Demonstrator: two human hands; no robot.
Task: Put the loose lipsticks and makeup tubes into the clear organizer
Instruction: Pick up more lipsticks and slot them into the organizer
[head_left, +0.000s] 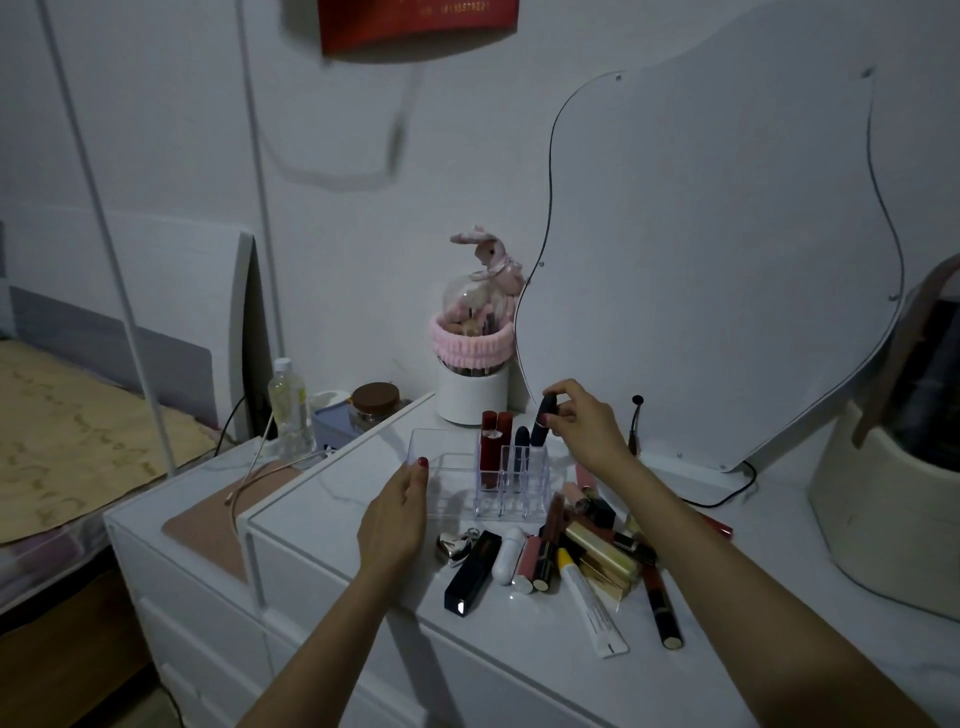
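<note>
The clear organizer (441, 467) stands on the white dresser top, with two red lipsticks (493, 447) and a dark blue one (521, 437) upright in its back slots. My right hand (587, 426) pinches a dark blue lipstick (543, 422) by its cap, its lower end in a back-right slot. My left hand (397, 514) rests against the organizer's left front edge, thumb on the rim. Loose items lie in front and to the right: a black tube (470, 571), a white tube (506, 555), a gold case (602, 545), a white squeeze tube (587, 603) and a dark brown tube (662, 605).
A white brush holder with a pink headband (470, 384) stands behind the organizer. A wavy mirror (727, 260) leans on the wall with a black cable (727, 493) below it. A cream bag (893, 488) sits at right. Bottle and jars (332, 415) stand at left on a lower cabinet.
</note>
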